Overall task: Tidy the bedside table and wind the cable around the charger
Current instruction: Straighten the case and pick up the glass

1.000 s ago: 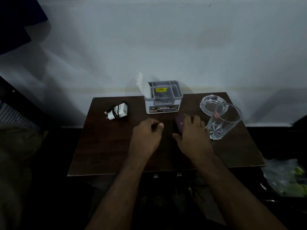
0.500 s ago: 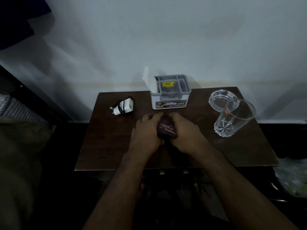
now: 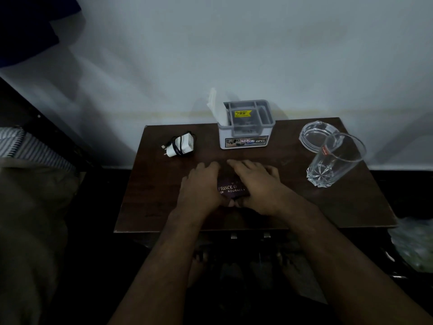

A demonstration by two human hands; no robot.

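A dark purple case (image 3: 230,187) with pale lettering lies at the middle of the dark wooden bedside table (image 3: 164,195). My left hand (image 3: 202,184) holds its left side and my right hand (image 3: 256,181) covers its right side, with both thumbs meeting at its near edge. Much of the case is hidden under my fingers. The white charger (image 3: 181,146), with its black cable wound around it, lies at the table's back left, apart from my hands.
A grey and white organiser box (image 3: 246,127) stands at the back centre against the wall. A glass ashtray (image 3: 316,134) sits at the back right with a clear tumbler (image 3: 332,160) in front of it. A bed edge lies to the left.
My right hand lifted the purple case from the table's right of centre and brought it to the middle, where my left hand joined it. Both hands now hold it slightly nearer to me.
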